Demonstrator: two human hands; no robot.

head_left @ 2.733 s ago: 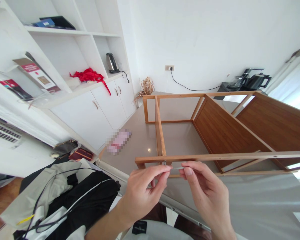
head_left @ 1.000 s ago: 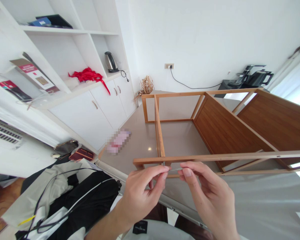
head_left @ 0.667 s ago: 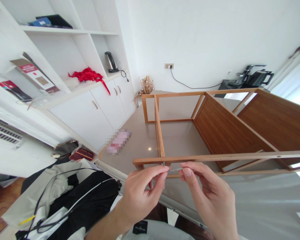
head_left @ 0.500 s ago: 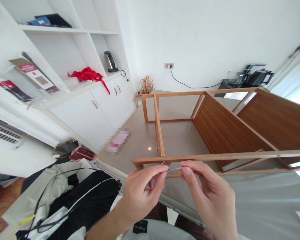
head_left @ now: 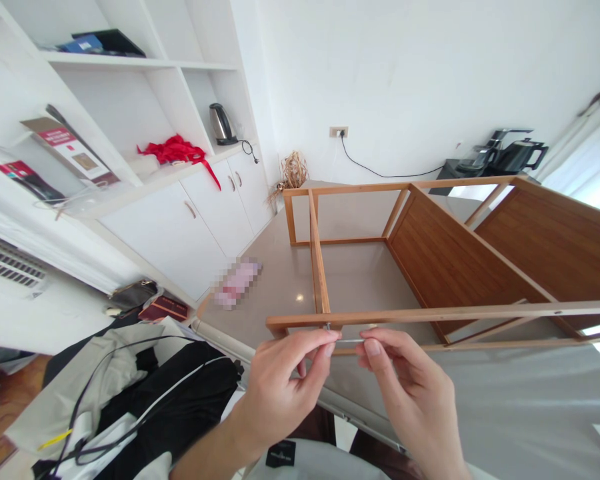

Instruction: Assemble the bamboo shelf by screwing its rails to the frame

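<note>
Between my two hands runs a thin metal hex key (head_left: 351, 341), lying nearly level just in front of the wooden frame's near rail. My left hand (head_left: 293, 373) is closed, thumb and forefinger pinching the key's left end right beside a small metal bolt (head_left: 329, 327) that sticks out of the rail. The fingertips hide how key and bolt meet. With a thumb-and-finger pinch, my right hand (head_left: 410, 387) grips the key's other end. The wooden frame (head_left: 405, 315) lies on its side on the grey tabletop, and a crossbar (head_left: 316, 260) meets the rail at the bolt.
A blurred pink item (head_left: 237, 283) lies on the tabletop (head_left: 275, 267) to the left. Clothes (head_left: 180, 387) and cables are heaped at lower left. White shelves (head_left: 110, 60) with a kettle (head_left: 222, 124) stand behind. Wooden panels (head_left: 460, 253) fill the frame's right part.
My right hand has shifted slightly down and left, bringing the hex key from a slight tilt to nearly level. My left hand keeps its pinch at the bolt.
</note>
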